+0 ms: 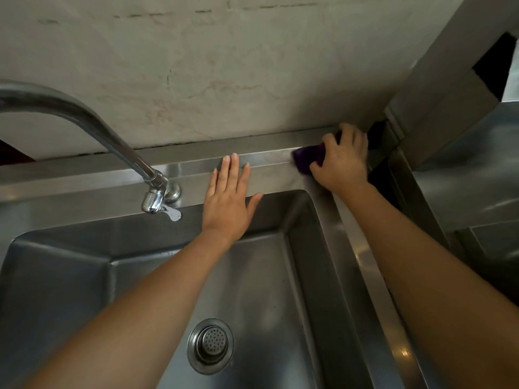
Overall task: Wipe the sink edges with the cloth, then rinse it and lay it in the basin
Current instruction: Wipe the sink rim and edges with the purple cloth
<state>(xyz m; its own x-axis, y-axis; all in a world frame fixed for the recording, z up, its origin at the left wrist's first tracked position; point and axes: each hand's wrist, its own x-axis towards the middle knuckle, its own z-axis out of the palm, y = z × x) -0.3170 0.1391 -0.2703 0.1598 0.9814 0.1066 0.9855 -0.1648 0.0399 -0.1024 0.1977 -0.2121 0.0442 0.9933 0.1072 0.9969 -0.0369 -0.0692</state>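
Note:
A stainless steel sink (92,192) fills the view, its deep basin (266,290) below and a flat rim along the back and right side. My right hand (341,160) presses a purple cloth (307,157) onto the back right corner of the rim, fingers closed over it, so most of the cloth is hidden. My left hand (229,199) lies flat and open on the back rim, fingers spread, holding nothing, its wrist over the basin's back edge.
A curved chrome faucet (112,138) rises from the back rim at left, its lever (168,213) pointing over the basin. A round drain strainer (210,345) sits in the basin floor. A stained wall (224,66) backs the sink; a steel counter (471,178) adjoins at right.

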